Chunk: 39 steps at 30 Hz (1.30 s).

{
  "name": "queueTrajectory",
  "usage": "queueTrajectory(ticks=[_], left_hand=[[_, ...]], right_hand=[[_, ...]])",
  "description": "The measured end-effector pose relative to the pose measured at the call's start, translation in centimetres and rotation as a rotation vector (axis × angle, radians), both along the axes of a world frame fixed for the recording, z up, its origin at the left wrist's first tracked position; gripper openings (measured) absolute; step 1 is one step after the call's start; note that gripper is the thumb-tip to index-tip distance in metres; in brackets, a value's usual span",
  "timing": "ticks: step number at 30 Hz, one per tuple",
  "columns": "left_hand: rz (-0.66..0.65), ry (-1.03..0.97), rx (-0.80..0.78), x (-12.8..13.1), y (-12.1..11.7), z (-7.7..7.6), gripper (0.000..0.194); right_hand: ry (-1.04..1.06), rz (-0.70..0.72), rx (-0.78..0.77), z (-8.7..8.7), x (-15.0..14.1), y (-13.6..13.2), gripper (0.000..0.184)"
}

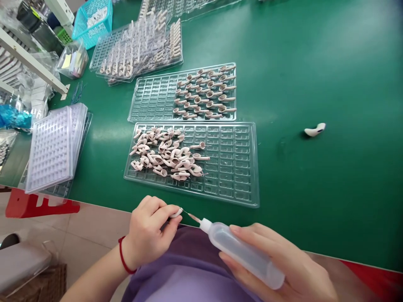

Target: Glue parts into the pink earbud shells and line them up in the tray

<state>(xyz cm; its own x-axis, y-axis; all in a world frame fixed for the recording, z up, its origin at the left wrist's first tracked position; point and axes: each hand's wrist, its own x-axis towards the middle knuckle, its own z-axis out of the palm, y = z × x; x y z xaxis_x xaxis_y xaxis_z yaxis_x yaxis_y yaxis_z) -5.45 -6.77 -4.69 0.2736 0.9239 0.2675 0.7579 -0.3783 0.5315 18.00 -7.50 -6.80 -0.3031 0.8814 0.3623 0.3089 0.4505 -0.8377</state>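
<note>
My left hand (153, 228) pinches a small white earbud shell (176, 213) between thumb and forefinger, close to the table's front edge. In my right hand (277, 260) lies a translucent squeeze bottle (242, 247) with a white cap and a thin needle tip. The needle points left and its end is at or very near the shell; whether they touch I cannot tell. Just beyond my hands is a clear plastic tray (233, 167), with a loose heap of earbud shells (166, 153) on its left half. Behind it, a second clear tray (151, 96) carries shells in rows on its right side.
A single earbud shell (315, 129) lies on the green table (330, 188) at the right. Stacked filled trays (135, 50) stand at the back left, near a blue basket (92, 25) and a small clear box (73, 60). White trays (52, 147) are piled at left, above a red stool (34, 204).
</note>
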Motion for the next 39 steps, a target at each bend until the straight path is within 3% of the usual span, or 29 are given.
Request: queueTrajectory(ticks=[21,25,30,33,35,39], left_hand=[[-0.008,-0.002,0.017,0.1,0.0,0.0,0.01],[-0.004,-0.009,-0.002,0.0,0.0,-0.1,0.011],[0.03,-0.133,-0.076,0.0,-0.9,0.4,0.014],[0.064,-0.358,-0.234,0.4,-2.3,1.0,0.018],[0.13,-0.529,-0.479,0.9,-3.3,1.2,0.017],[0.414,-0.927,-1.042,2.0,-4.6,0.5,0.022]], right_hand=[[0.008,0.027,0.012,-0.5,0.0,-0.2,0.068],[0.007,0.011,0.007,-0.8,0.4,-0.6,0.058],[-0.064,-0.146,-0.127,-1.4,1.2,-2.0,0.04],[0.036,-0.126,-0.172,-1.3,0.6,-2.2,0.043],[0.083,-0.056,-0.137,-1.1,-0.3,-1.9,0.044],[0.064,0.016,0.049,-0.7,-2.3,-1.1,0.036]])
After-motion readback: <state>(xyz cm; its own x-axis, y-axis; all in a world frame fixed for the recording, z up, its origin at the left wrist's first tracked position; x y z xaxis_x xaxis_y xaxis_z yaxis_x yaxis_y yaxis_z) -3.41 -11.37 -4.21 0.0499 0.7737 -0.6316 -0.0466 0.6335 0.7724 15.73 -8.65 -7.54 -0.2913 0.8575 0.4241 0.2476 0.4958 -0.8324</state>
